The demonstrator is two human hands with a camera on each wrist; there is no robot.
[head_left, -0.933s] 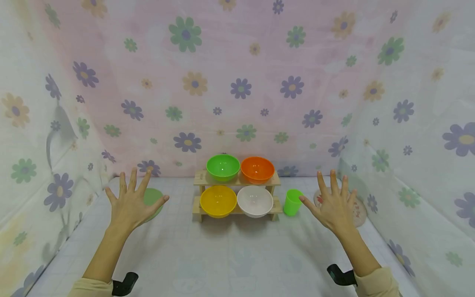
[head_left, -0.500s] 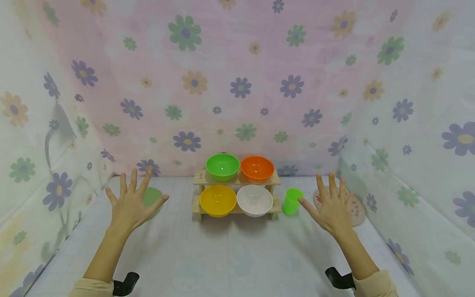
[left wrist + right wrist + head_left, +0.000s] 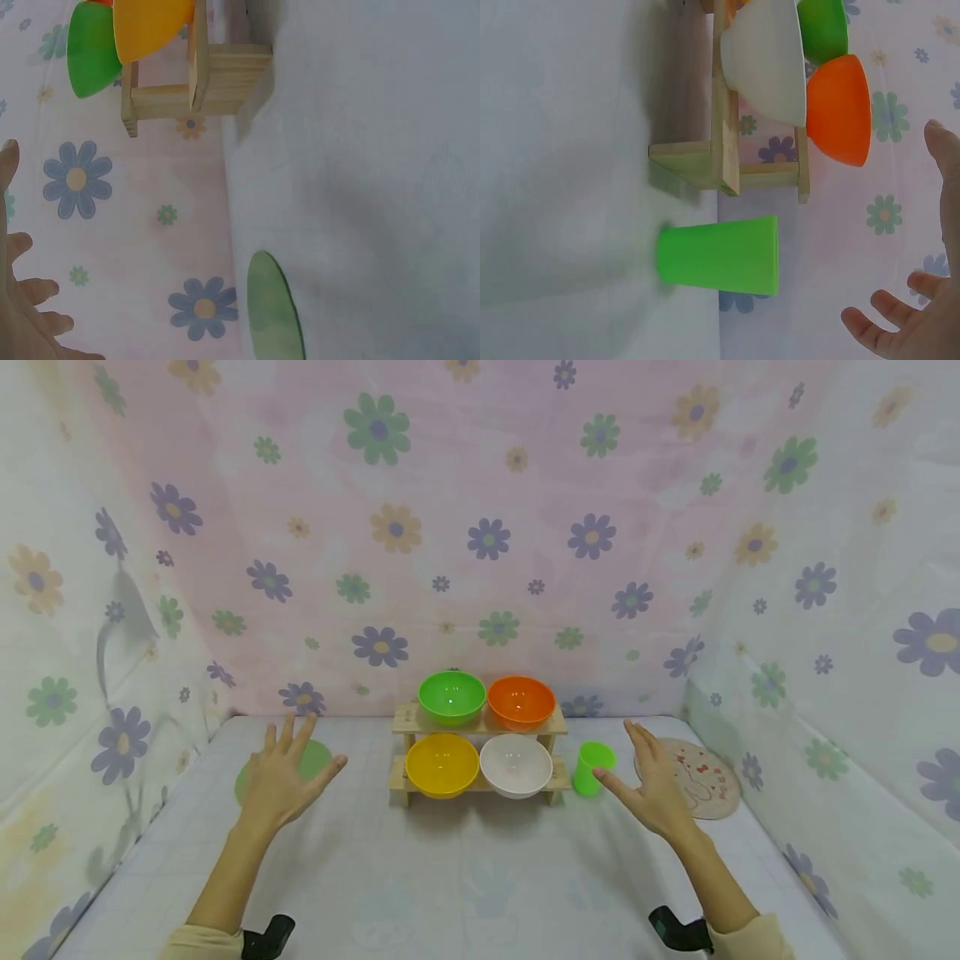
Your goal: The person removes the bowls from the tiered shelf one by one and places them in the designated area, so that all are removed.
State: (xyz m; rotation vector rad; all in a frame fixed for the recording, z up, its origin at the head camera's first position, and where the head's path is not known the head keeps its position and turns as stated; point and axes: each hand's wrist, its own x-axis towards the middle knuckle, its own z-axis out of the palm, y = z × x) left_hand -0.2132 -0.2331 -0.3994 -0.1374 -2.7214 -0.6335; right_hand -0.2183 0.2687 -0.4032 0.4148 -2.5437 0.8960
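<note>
Both hands hover open over the table, fingers spread, holding nothing. My left hand is above a flat green disc, left of a small wooden two-tier rack. The rack carries a green bowl and an orange bowl on top, a yellow bowl and a white bowl below. My right hand is just right of an upright green cup, thumb close to it without touching. In the right wrist view the cup stands beside the rack.
A round patterned mat lies at the right, behind my right hand. Flowered cloth walls close in the table at the back and both sides. The pale tablecloth stretches toward me.
Both hands have dropped lower and tilted forward toward the table. The right hand has come off the round mat, which now shows, and its thumb is nearer the green cup.
</note>
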